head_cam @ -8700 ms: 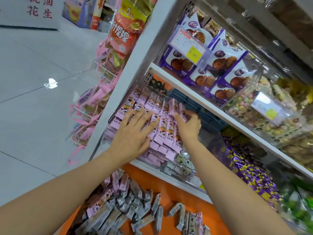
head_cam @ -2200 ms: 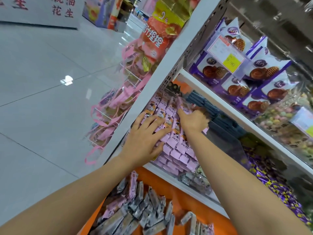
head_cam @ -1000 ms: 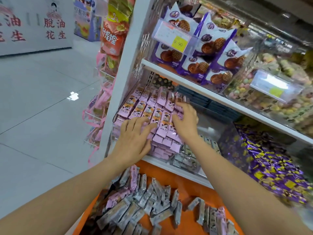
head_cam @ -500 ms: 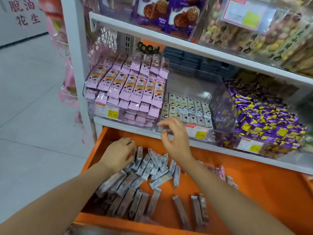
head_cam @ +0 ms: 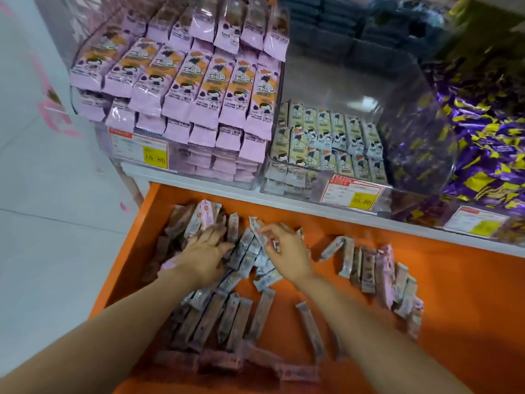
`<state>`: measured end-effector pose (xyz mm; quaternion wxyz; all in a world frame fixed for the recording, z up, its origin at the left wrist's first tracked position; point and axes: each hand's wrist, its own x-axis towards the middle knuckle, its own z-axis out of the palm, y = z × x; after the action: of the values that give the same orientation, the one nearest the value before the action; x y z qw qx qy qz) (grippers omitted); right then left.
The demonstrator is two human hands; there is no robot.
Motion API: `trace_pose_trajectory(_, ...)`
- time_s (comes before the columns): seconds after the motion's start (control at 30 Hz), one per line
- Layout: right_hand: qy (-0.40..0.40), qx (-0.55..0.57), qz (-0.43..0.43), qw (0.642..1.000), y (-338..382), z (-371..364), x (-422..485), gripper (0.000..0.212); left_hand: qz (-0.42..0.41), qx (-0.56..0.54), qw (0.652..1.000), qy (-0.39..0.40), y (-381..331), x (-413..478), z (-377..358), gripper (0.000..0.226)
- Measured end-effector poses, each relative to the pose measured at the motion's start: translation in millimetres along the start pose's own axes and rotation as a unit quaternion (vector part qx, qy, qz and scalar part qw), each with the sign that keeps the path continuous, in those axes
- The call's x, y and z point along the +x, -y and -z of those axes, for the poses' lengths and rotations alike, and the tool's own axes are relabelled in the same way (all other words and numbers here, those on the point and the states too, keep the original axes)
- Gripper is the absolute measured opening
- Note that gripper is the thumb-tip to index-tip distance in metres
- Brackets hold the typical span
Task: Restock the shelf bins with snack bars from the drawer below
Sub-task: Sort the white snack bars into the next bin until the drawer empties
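Gathering stock is, we judge, the step in hand: both hands are in the orange drawer (head_cam: 454, 280), among the snack bars (head_cam: 227, 311). Our left hand (head_cam: 203, 253) lies spread flat on the heap; our right hand (head_cam: 287, 251) pinches one bar (head_cam: 256, 233) by its end. Next we need a handful lifted clear of the shelf edge (head_cam: 284, 199). Beyond, the pink bin (head_cam: 181, 158) looks full, the cream bin (head_cam: 301, 186) only part filled behind its clear front wall; purple sweets (head_cam: 483, 123) lie right.
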<state>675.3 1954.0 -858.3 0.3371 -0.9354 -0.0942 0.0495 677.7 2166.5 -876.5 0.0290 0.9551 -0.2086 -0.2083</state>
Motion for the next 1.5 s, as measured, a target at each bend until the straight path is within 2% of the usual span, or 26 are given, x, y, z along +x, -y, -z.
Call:
trace_pose_trajectory(0.2, 0.105, 0.002, -0.121, 0.987, -42, -37, 19, 0.049, 0.0, 0.023, 1.0, 0.019, 0, 22, -12, 0.069)
trace_pose_trajectory(0.3, 0.139, -0.016, -0.155, 0.978, -46, -49, 29, 0.05, -0.038, 0.032, 0.999, -0.022, -6, 28, -16, 0.068)
trace_pose_trajectory(0.4, 0.1, -0.064, -0.15, 0.981, -48, -53, 32, 0.038, -0.069, 0.037, 0.995, -0.058, -9, 36, -29, 0.056)
trace_pose_trajectory(0.47, 0.075, -0.075, -0.151, 0.983, -52, -56, 30, 0.027, -0.071, 0.032, 0.995, -0.058, -13, 43, -35, 0.056)
trace_pose_trajectory(0.6, 0.062, -0.028, -0.162, 0.985, -57, -57, 25, 0.016, -0.075, 0.012, 0.995, -0.068, -21, 47, -31, 0.043)
trace_pose_trajectory(0.7, 0.035, -0.009, -0.159, 0.987, -61, -53, 19, 0.013, -0.058, 0.005, 0.997, -0.05, -26, 48, -33, 0.045)
trace_pose_trajectory(0.83, -0.004, 0.012, -0.16, 0.987, -66, -46, 3, 0.014, -0.019, 0.028, 0.999, -0.041, -30, 51, -32, 0.051)
trace_pose_trajectory(0.97, 0.03, 0.026, -0.196, 0.98, -70, -36, -6, 0.04, 0.0, 0.04, 0.999, -0.034, -37, 55, -32, 0.067)
trace_pose_trajectory(1.07, 0.075, 0.024, -0.224, 0.971, -75, -34, -9, 0.045, 0.017, 0.063, 0.997, -0.03, -44, 56, -29, 0.058)
trace_pose_trajectory(1.23, 0.091, 0.059, -0.255, 0.961, -77, -31, -12, 0.048, 0.034, 0.109, 0.993, -0.011, -44, 49, -29, 0.04)
trace_pose_trajectory(1.5, 0.102, 0.117, -0.271, 0.95, -69, -20, -17, 0.049, 0.037, 0.152, 0.988, -0.014, -38, 50, -23, 0.043)
